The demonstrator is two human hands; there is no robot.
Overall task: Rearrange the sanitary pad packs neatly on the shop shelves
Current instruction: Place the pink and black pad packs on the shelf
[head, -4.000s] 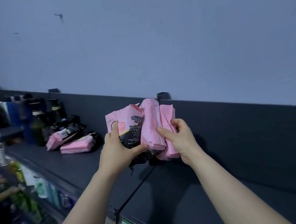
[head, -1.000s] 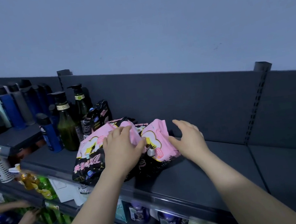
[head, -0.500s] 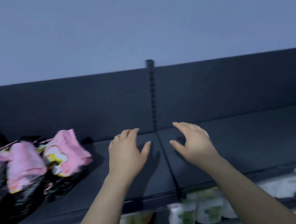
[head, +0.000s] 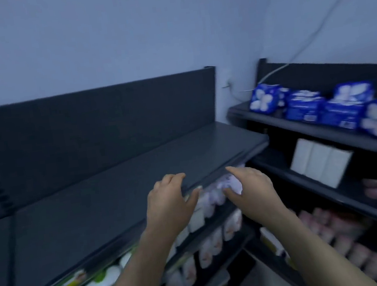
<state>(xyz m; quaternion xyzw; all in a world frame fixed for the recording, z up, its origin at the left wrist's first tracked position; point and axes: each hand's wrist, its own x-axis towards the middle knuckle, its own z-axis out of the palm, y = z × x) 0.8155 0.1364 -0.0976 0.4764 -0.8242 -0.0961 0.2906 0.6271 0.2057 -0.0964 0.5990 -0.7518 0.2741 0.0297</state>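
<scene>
The blue packs (head: 305, 108), probably sanitary pads though the view is blurred, lie unevenly on the side shelf (head: 276, 122) at two o'clock; I judge this group is still to be tidied. At six o'clock the left hand (head: 169, 205) and right hand (head: 251, 189) are at the front edge of the dark top shelf (head: 116, 188), fingers loosely spread, holding nothing.

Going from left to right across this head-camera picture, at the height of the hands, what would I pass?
Dark top shelf → left hand → right hand → white packs.
</scene>
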